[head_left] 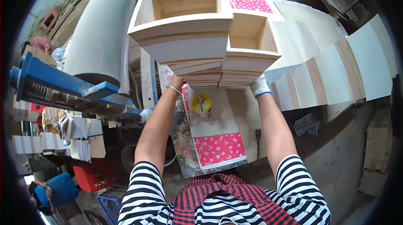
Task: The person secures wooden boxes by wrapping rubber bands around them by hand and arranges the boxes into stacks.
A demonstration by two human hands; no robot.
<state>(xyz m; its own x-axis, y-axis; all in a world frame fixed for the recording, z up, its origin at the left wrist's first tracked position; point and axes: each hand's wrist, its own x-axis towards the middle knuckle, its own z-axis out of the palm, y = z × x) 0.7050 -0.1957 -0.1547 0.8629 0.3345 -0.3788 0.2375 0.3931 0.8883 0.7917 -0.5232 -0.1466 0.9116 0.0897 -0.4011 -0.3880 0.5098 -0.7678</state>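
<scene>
Two side-by-side stacks of open wooden boxes rise in front of me, the left stack (184,48) taller than the right stack (252,57). My left hand (177,82), bare with a bangle at the wrist, grips the low left side of the stacks. On the low right side, my right hand (261,86) in a white glove with a blue cuff presses against the boxes. Most fingers of both hands are hidden behind the wood. Below the stacks, a yellow bowl (201,104) with a brush in it stands on the worktable (184,149), near a pink patterned sheet (220,149).
A blue metal frame (71,82) and a large grey roll (100,27) stand at left. Overlapping pale boards (331,74) fan out at right. A brush (258,137) lies near my right forearm. Red stools (92,176) and another person's hand (48,191) appear lower left.
</scene>
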